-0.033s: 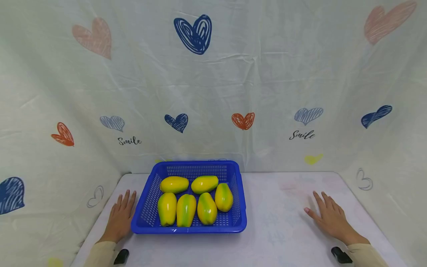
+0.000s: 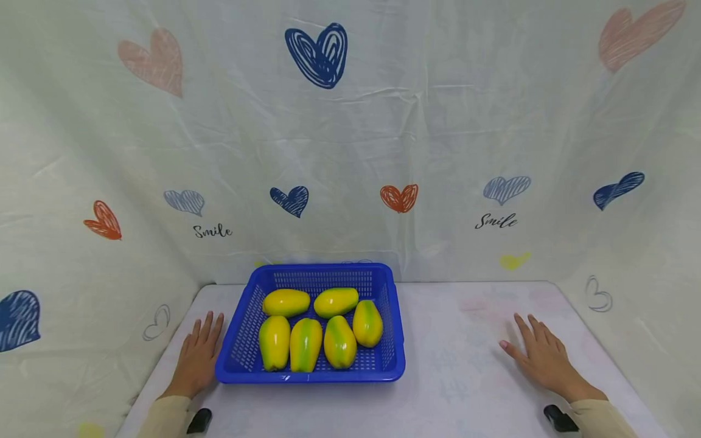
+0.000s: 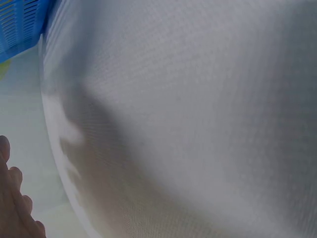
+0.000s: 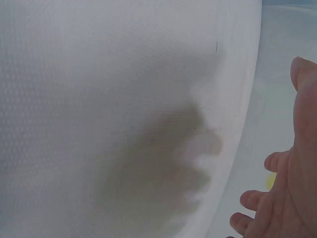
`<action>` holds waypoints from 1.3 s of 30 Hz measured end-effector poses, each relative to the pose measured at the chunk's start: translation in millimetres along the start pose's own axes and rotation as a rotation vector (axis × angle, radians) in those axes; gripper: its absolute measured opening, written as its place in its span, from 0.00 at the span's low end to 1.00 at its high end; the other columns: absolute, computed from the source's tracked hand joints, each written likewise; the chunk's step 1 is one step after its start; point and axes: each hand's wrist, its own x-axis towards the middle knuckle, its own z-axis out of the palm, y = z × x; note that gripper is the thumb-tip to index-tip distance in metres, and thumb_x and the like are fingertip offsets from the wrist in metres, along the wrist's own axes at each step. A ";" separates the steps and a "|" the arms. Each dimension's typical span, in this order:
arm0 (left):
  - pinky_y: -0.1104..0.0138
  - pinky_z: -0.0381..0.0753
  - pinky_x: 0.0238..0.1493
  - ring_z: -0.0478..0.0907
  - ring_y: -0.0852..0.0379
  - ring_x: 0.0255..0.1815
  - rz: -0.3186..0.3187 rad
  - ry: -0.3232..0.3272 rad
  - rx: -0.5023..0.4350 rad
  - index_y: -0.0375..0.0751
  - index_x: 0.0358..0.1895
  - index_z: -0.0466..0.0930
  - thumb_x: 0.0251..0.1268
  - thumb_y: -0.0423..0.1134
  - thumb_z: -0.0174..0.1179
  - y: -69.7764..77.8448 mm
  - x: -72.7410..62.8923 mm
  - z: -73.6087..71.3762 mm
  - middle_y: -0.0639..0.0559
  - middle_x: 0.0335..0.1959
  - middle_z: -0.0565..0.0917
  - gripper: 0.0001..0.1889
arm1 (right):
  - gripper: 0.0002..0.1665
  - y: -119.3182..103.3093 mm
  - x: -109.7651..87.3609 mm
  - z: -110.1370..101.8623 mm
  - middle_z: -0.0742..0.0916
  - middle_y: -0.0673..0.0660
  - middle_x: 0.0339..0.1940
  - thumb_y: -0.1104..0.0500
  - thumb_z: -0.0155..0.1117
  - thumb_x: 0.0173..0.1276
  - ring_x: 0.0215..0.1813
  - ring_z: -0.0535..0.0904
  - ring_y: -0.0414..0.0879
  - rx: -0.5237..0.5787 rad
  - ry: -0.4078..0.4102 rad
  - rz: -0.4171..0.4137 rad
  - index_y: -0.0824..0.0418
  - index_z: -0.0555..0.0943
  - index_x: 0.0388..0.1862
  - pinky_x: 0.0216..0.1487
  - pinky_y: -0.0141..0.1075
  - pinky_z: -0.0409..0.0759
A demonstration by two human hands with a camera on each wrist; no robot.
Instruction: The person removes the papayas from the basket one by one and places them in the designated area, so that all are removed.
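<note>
Left hand (image 2: 194, 359): positioned over the left side of the tabletop (image 2: 454, 340), just beside the basket. Its fingers are extended, slightly apart, and hold nothing; the thumb cannot be made out in the head view.

Basket (image 2: 309, 378): blue, perforated, standing upright on the tabletop between the hands, nearer the left. It appears to be thin plastic: light in itself, fairly stiff, likely to flex a little under load. Take hold under the rim at the two short sides and keep it level, as the contents could roll.

Fruits: six yellow-green pieces lie inside, two at the back, one at the right and three along the front. Their glossy skin suggests a slippery, firm surface; weight cannot be judged. Grip each around its widest part.

Right hand (image 2: 547, 362): over the right side, well apart from the basket. Fingers extended and spread, thumb outward, nothing held.
</note>
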 end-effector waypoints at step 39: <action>0.26 0.40 0.77 0.39 0.18 0.81 -0.046 -0.057 -0.094 0.21 0.81 0.46 0.89 0.49 0.36 -0.6 15.2 -27.0 0.19 0.81 0.47 0.35 | 0.54 -42.1 5.2 -11.0 0.59 0.83 0.79 0.38 0.66 0.75 0.76 0.54 0.84 -0.034 0.058 -0.130 0.72 0.58 0.81 0.71 0.75 0.53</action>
